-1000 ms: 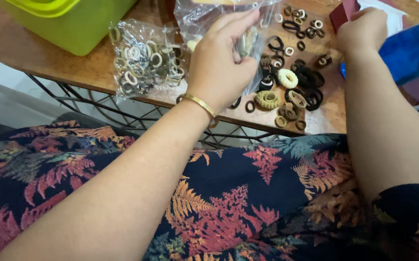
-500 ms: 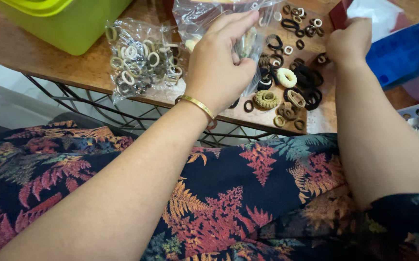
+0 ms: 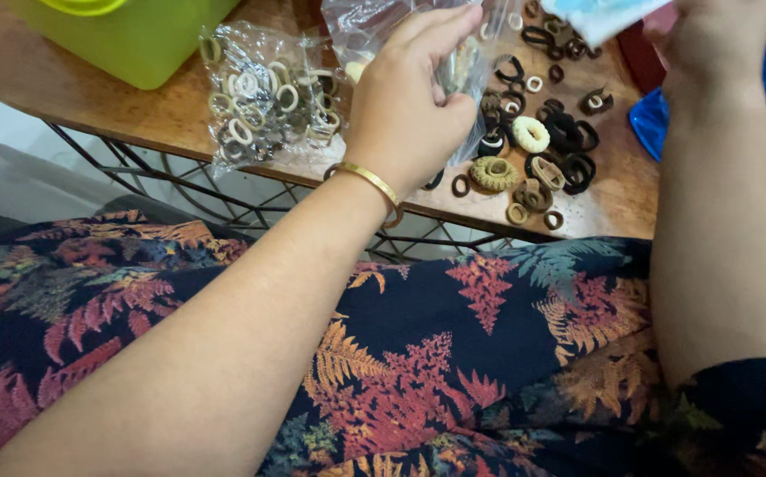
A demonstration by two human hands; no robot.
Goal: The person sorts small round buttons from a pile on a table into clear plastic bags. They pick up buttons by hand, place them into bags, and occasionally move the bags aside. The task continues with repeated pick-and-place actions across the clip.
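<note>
- Head view: left hand [image 3: 405, 106] pinches a clear plastic bag [image 3: 374, 31] between thumb and fingers; the bag rises toward 12 o'clock from the fingertips.
- Right hand [image 3: 709, 35], at 2 o'clock, closes on a pale sheet [image 3: 599, 13]; finger detail unclear.
- Loose hair ties [image 3: 533, 132] lie on the wooden table [image 3: 91, 106] between the hands; a filled bag [image 3: 264, 97] sits at 9 o'clock of the left hand.

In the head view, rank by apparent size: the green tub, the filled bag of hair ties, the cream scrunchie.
1. Green tub, though partly cut off.
2. Filled bag of hair ties.
3. Cream scrunchie, clearly smallest.
</note>
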